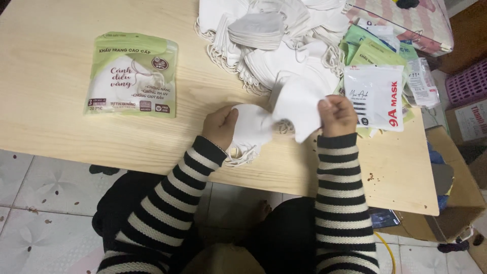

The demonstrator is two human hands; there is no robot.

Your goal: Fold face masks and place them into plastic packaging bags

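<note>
- White masks (264,124): a small stack held above the tabletop (50,76) edge, centre of frame.
- Left hand (220,124): fingers closed on the stack's left side.
- Right hand (337,115): fingers pinching the top mask's right edge.
- Mask pile (274,45): upper centre.
- Green pouch (133,75): upper left, lying flat.
- White packet (376,96): just right of the right hand.

Green-and-white flat pouch (132,74) laid on table, far left. White pouch w/ red and black print (376,96) set beside right hand, atop green packets (374,50).
</note>
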